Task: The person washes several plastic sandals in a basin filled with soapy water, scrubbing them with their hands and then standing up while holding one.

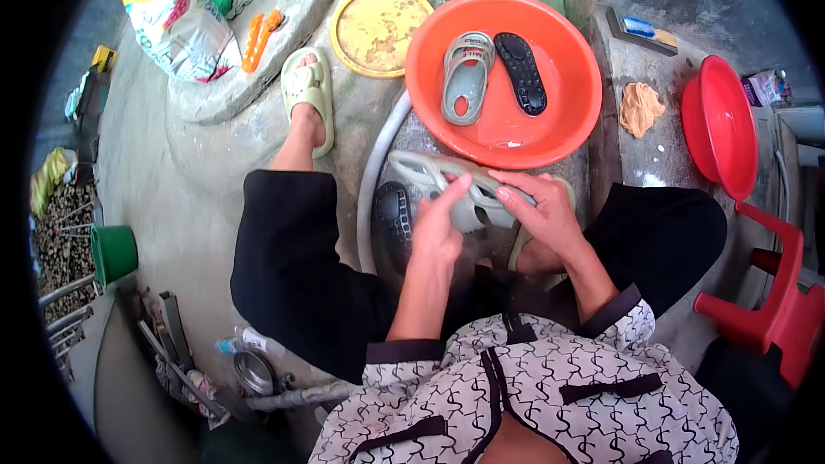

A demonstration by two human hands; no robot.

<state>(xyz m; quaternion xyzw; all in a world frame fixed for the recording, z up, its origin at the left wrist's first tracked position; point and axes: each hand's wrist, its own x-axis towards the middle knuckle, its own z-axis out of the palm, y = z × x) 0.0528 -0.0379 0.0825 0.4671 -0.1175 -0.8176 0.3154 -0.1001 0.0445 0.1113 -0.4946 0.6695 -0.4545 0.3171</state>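
Note:
Both my hands grip a pale grey plastic slipper (474,209) just in front of the orange basin. My left hand (441,219) is closed on its near side with the thumb on top. On the other end, my right hand (544,209) holds the edge, fingers over it. A black insole (394,209) with a studded face lies on the ground left of the slipper. Inside the orange plastic basin (425,122) are a grey slide slipper (465,87) and another black insole (521,74), with a little water.
A yellow round lid (381,31) lies beside the basin, and a grey corrugated hose (370,206) curves past it. Orange-handled brushes (261,38) rest near a plastic bag (177,26). On the right are a crumpled tan cloth (640,108), a tilted red basin (722,129) and a red plastic chair (767,296).

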